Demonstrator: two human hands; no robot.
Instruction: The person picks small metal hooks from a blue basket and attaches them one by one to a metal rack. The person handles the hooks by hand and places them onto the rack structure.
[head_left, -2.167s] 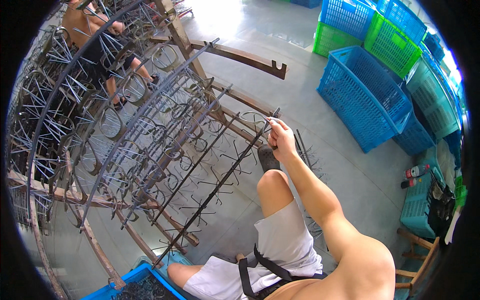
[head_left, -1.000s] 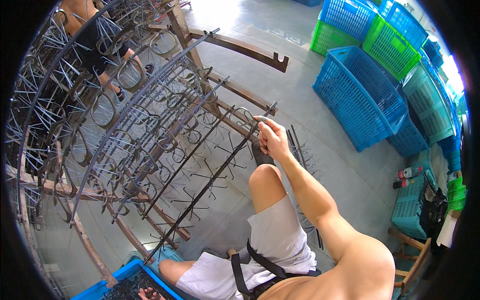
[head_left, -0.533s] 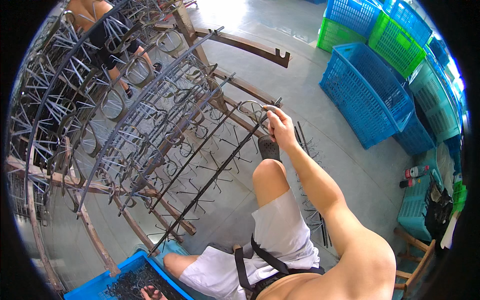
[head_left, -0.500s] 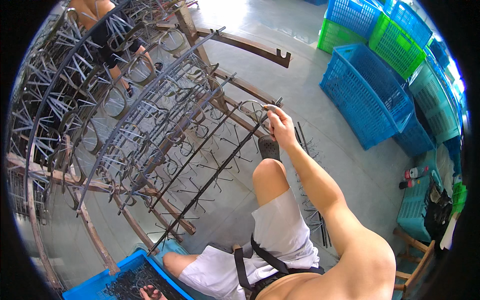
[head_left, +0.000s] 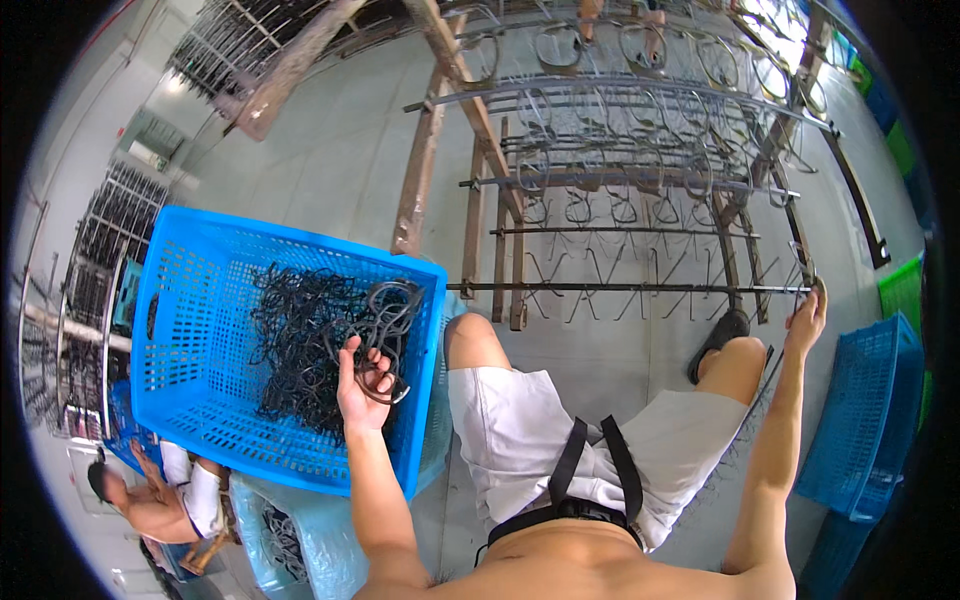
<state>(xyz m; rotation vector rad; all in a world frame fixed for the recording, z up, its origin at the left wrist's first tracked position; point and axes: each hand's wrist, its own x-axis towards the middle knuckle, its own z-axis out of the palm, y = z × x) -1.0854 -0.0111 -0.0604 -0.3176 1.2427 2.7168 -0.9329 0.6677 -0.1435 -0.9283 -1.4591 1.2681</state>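
Note:
My left hand (head_left: 365,388) is over the large blue basket (head_left: 300,235), fingers curled round several dark curved loops (head_left: 395,325). Beneath it, a tangled heap of black loops (head_left: 300,370) lies in the basket. Out to the right, my right hand (head_left: 805,318) is closed at the end of a dark rod (head_left: 620,288) fitted with thin hooks. A single loop (head_left: 800,255) stands at that rod end, against my fingertips, and the fingers pinch at it. The exact contact is small and partly hidden.
Above the hooked rod stands a rack with brown posts (head_left: 480,135), its upper rods hung with oval loops (head_left: 640,45). Blue crates (head_left: 860,410) stand at right. A clear bag (head_left: 300,540) of dark parts is below the basket; another person (head_left: 150,490) sits at lower left.
The view has swung left, bringing the whole blue basket into sight. My left hand has lifted with loops in its fingers; my right hand stays at the rod's end.

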